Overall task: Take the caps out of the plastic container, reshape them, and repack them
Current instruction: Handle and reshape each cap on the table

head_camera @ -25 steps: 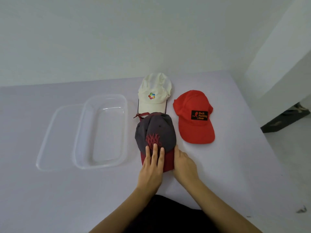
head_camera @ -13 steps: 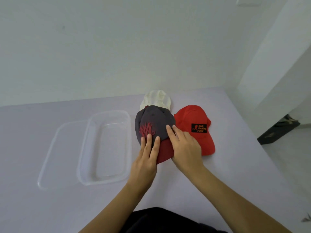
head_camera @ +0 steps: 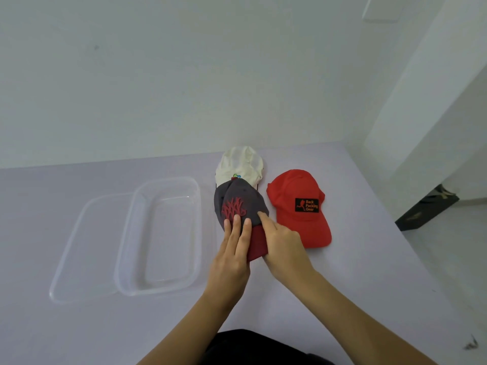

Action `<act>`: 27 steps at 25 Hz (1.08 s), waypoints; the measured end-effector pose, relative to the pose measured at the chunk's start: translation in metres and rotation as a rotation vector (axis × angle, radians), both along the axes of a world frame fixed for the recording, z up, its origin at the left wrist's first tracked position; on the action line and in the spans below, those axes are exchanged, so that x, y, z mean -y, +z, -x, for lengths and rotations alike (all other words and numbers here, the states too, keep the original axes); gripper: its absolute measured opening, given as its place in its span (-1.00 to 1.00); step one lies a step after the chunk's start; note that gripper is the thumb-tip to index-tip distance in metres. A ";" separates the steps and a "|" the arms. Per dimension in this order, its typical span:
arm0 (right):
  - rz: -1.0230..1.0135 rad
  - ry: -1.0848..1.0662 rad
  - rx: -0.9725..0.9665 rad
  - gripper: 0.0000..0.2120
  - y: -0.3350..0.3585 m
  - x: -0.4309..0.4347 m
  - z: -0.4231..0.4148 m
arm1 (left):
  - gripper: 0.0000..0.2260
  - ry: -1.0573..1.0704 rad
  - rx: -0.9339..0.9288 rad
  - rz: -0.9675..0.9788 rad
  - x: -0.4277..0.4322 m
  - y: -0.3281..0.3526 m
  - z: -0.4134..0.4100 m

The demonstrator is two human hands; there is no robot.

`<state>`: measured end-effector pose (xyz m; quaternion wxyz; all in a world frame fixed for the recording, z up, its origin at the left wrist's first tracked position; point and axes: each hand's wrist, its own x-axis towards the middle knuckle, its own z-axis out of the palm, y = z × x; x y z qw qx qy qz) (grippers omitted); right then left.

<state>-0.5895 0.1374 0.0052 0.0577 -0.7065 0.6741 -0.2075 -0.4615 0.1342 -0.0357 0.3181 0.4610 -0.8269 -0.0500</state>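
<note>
Three caps lie on the table (head_camera: 79, 325): a grey cap (head_camera: 238, 204) with a dark red brim, a white cap (head_camera: 241, 163) and a red cap (head_camera: 297, 206). One clear plastic container (head_camera: 160, 237) sits empty beside one lid (head_camera: 87, 248). Since half a second ago the grey cap stays overlapping the white cap, hiding its brim. The left hand (head_camera: 232, 262) lies flat and open on the grey cap; the right hand (head_camera: 283, 245) presses its side, its grip unclear.
</note>
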 end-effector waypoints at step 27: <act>0.073 0.002 0.609 -0.28 -0.026 -0.034 -0.014 | -0.54 0.184 -0.459 -0.380 0.005 0.014 -0.011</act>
